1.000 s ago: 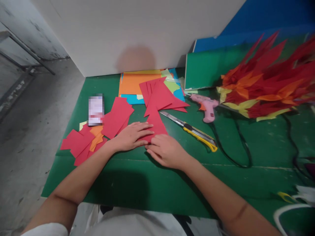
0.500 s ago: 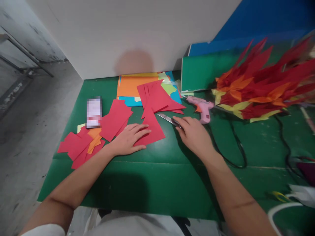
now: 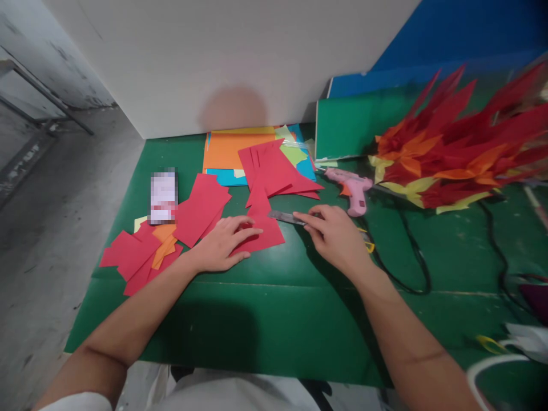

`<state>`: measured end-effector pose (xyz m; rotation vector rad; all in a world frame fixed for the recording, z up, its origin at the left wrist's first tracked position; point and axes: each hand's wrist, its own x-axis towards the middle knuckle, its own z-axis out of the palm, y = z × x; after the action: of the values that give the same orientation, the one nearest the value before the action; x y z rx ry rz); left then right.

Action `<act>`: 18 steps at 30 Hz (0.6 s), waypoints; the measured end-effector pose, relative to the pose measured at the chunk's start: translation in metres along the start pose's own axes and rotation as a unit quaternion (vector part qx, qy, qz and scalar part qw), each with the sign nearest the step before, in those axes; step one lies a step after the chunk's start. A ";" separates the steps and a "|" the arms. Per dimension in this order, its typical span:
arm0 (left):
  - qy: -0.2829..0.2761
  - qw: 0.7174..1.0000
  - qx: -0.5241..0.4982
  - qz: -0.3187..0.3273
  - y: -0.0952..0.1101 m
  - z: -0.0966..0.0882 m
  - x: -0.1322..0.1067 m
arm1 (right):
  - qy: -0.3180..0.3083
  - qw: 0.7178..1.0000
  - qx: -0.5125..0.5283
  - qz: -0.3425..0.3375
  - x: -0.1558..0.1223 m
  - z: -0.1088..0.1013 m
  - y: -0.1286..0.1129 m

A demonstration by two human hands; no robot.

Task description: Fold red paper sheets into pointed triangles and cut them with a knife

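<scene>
My left hand [image 3: 222,242] lies flat with fingers spread on a folded red paper piece [image 3: 265,228] on the green table [image 3: 278,319]. My right hand [image 3: 336,234] is closed round the yellow utility knife [image 3: 285,217]. The knife's grey blade sticks out to the left and reaches the red paper's upper right edge. A bit of the yellow handle shows behind the right wrist.
A pink glue gun [image 3: 353,185] with a black cord lies right of the hands. A red, orange and yellow paper flame piece [image 3: 454,148] fills the right. Red paper cut-offs [image 3: 141,251], a phone [image 3: 163,196] and coloured sheets [image 3: 240,148] lie to the left and behind.
My right hand left the red paper, reached right to the knife, closed on it and brought its blade back to the paper's edge. The left hand stayed pressing the paper.
</scene>
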<state>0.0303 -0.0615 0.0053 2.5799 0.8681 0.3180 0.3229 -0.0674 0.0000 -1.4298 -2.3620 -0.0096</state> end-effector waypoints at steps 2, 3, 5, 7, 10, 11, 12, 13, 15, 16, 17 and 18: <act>-0.003 1.000 0.001 -0.001 0.000 0.000 0.000 | 0.007 1.000 0.000 -0.002 0.000 0.001 0.000; -0.003 1.000 0.000 -0.001 0.000 -0.001 0.000 | 0.013 1.000 0.000 -0.002 0.000 0.001 0.001; -0.001 1.000 -0.002 -0.001 0.001 -0.002 0.000 | 0.024 1.000 -0.002 -0.003 0.000 0.001 0.001; 0.006 1.000 -0.006 0.001 0.002 -0.003 0.000 | 0.027 1.000 -0.005 -0.004 0.000 0.002 0.001; 0.015 1.000 -0.018 -0.003 0.003 -0.003 0.000 | 0.022 1.000 -0.005 0.001 0.000 0.003 0.003; 0.017 1.000 -0.022 -0.006 0.003 -0.004 0.000 | 0.018 1.000 0.000 0.000 0.000 0.003 0.003; 0.018 1.000 -0.023 -0.008 0.003 -0.004 0.000 | 0.012 1.000 0.009 -0.004 0.000 0.003 0.004; 0.017 1.000 -0.023 -0.007 0.003 -0.004 0.000 | 0.001 1.000 0.023 -0.012 0.000 0.002 0.004; 0.012 1.000 -0.017 0.005 0.002 -0.005 0.001 | -0.027 0.997 0.061 -0.039 0.000 0.000 0.005; 0.006 1.000 -0.014 0.012 0.002 -0.005 0.001 | -0.041 0.995 0.079 -0.053 0.000 -0.002 0.005; -0.002 1.000 -0.010 0.019 0.003 -0.005 0.002 | -0.052 0.992 0.095 -0.062 0.000 -0.003 0.005; -0.011 1.000 -0.007 0.023 0.003 -0.005 0.003 | -0.059 0.990 0.107 -0.068 0.000 -0.004 0.006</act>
<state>0.0320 -0.0604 0.0117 2.5877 0.7974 0.3074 0.3291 -0.0659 0.0028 -1.1979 -2.4653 0.2905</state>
